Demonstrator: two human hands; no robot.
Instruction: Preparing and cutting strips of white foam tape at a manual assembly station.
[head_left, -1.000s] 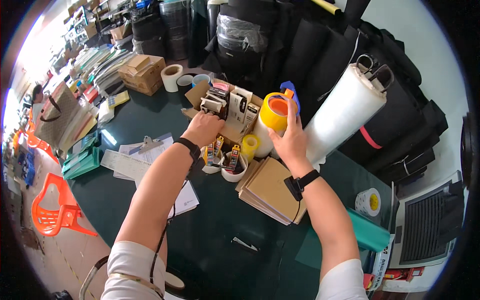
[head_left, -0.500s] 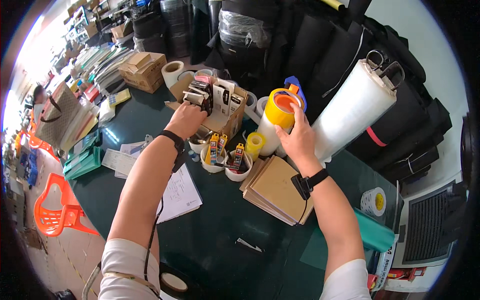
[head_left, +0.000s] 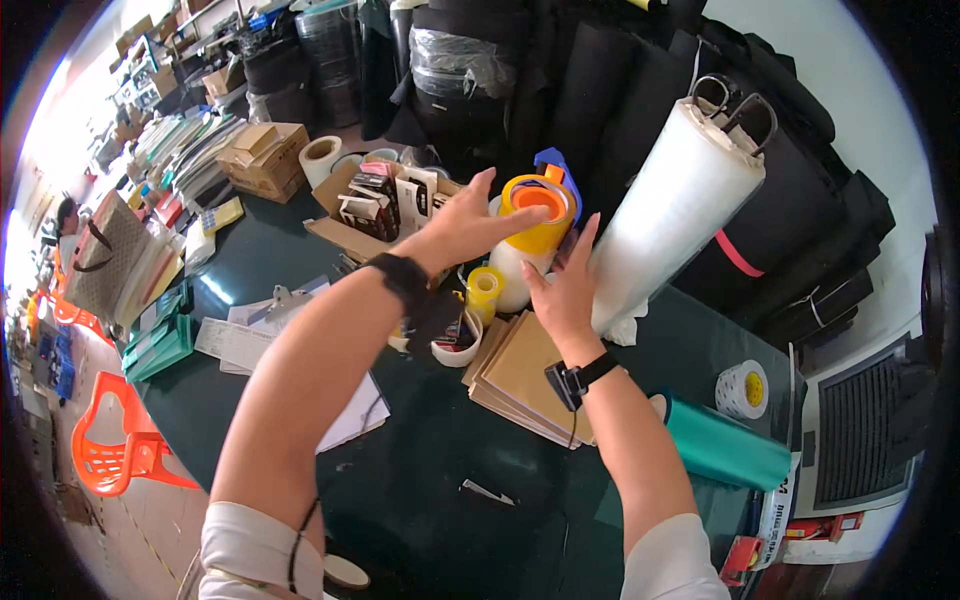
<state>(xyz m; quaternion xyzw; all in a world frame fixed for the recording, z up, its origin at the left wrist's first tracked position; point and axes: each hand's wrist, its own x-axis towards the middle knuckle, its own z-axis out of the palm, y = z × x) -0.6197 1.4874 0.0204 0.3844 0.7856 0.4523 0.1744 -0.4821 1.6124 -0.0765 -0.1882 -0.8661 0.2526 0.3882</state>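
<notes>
My left hand (head_left: 462, 228) reaches across in front of the cardboard box (head_left: 345, 240), fingers spread, its thumb over the yellow tape roll (head_left: 556, 236) with an orange core. I see nothing in this hand. My right hand (head_left: 565, 300) is at the near right side of that roll, thumb and fingers apart, also with nothing visible in it. The tape roll sits on top of a white roll (head_left: 513, 283). Whether either hand touches them I cannot tell. Behind stands a blue tape dispenser (head_left: 553, 160). Small black and white boxes (head_left: 413, 198) fill the cardboard box.
A tall wrapped white roll (head_left: 680, 205) leans at the right. Brown cardboard sheets (head_left: 530, 375), a smaller yellow roll (head_left: 484, 287) and a white cup (head_left: 457, 350) lie close to my hands. A green roll (head_left: 725, 440) and a white tape roll (head_left: 742, 388) are at right.
My left hand has left the small boxes in the cardboard box and swung right to the yellow tape roll. My right hand has come down off the roll's top, and the view has shifted slightly.
</notes>
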